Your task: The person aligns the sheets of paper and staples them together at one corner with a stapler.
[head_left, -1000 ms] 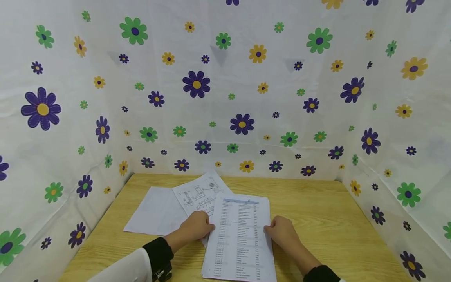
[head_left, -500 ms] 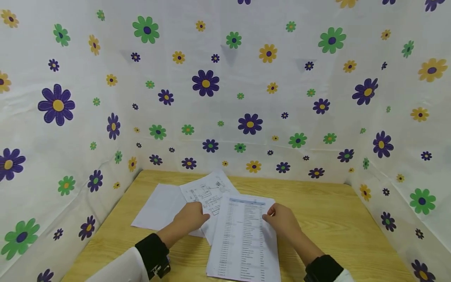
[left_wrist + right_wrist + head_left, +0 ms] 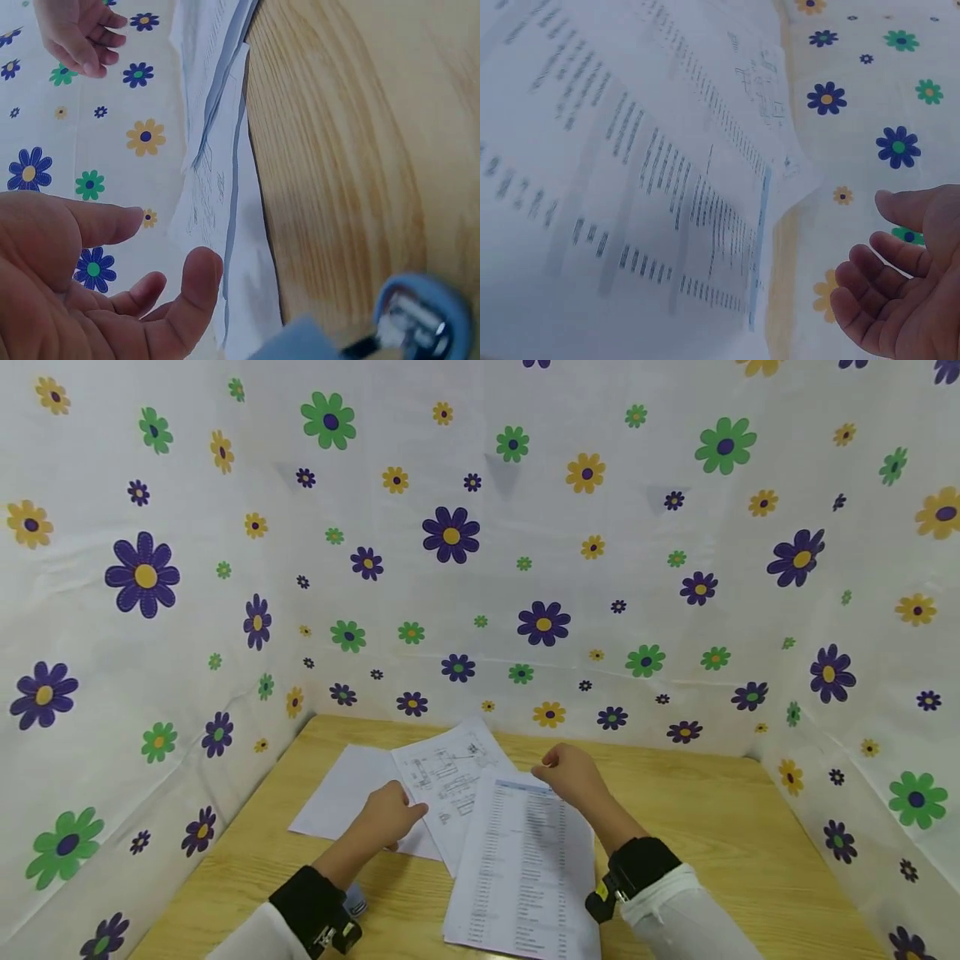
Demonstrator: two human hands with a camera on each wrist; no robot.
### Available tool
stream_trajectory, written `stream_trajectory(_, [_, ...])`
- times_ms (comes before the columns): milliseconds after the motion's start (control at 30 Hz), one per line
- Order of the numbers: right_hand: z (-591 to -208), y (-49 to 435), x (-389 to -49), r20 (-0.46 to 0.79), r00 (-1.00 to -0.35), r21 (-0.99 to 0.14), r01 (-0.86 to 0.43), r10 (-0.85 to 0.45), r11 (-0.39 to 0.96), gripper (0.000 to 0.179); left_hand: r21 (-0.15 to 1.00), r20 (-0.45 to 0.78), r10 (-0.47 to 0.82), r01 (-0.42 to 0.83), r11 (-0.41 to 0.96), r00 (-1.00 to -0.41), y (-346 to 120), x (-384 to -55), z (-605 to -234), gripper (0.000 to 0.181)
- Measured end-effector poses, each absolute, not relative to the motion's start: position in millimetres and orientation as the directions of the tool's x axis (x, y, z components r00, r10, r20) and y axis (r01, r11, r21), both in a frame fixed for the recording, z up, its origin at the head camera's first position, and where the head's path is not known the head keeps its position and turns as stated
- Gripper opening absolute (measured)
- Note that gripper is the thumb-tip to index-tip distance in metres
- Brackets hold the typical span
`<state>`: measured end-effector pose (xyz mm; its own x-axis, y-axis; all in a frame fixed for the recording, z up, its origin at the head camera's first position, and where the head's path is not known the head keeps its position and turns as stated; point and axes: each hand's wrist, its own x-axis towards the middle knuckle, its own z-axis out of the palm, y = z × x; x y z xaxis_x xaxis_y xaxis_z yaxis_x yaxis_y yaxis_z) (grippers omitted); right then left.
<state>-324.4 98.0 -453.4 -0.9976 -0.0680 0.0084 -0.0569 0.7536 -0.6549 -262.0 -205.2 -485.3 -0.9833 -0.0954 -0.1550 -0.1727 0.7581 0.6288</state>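
A stack of printed table sheets (image 3: pixel 517 885) lies on the wooden table in front of me. It overlaps a sheet with technical drawings (image 3: pixel 442 777), which in turn lies partly over a blank white sheet (image 3: pixel 341 797) at the left. My right hand (image 3: pixel 573 777) is raised near the top edge of the printed stack. Its fingers are loosely curled with nothing between them, as the right wrist view shows. Over the blank sheet and beside the drawing hovers my left hand (image 3: pixel 384 814). Thumb and fingers there stand apart and hold nothing.
A small round blue-rimmed object (image 3: pixel 424 315) sits on the table by my left wrist, partly hidden by the cuff in the head view. White cloth walls (image 3: pixel 480 585) with printed flowers enclose the table (image 3: pixel 675 827) at the back and sides.
My right hand has left the right edge of the printed stack and moved up to its top edge. My left hand has come off the stack's left edge and moved left.
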Motion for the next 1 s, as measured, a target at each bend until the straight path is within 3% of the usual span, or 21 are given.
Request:
stream_trajectory(333, [-475, 60, -356, 0.003, -0.995, -0.638, -0.08, -0.101, 0.766, 0.034, 0.721, -0.183, -0.155, -0.24, 0.65, -0.971, -207, -270, -486, 0.046])
stream_trajectory(533, [-499, 37, -370, 0.04, -0.994, -0.468, -0.107, -0.1, 0.877, 0.045, 0.753, -0.229, -0.183, -0.294, 0.589, -0.956, -207, -271, -491, 0.057])
stream_trajectory(667, [-508, 25, -375, -0.013, -0.996, -0.366, -0.077, -0.088, 0.927, 0.055, 0.783, -0.235, -0.186, -0.3, 0.546, -0.954, -206, -271, -493, 0.069])
stream_trajectory(800, [-510, 18, -374, -0.098, -0.992, -0.346, -0.045, -0.083, 0.937, 0.062, 0.796, -0.257, -0.192, -0.32, 0.514, -0.947, -205, -271, -495, 0.081])
stream_trajectory(1000, [-512, 15, -371, -0.089, -0.991, -0.323, -0.067, -0.101, 0.944, 0.061, 0.817, -0.267, -0.215, -0.339, 0.466, -0.939, -204, -273, -497, 0.076])
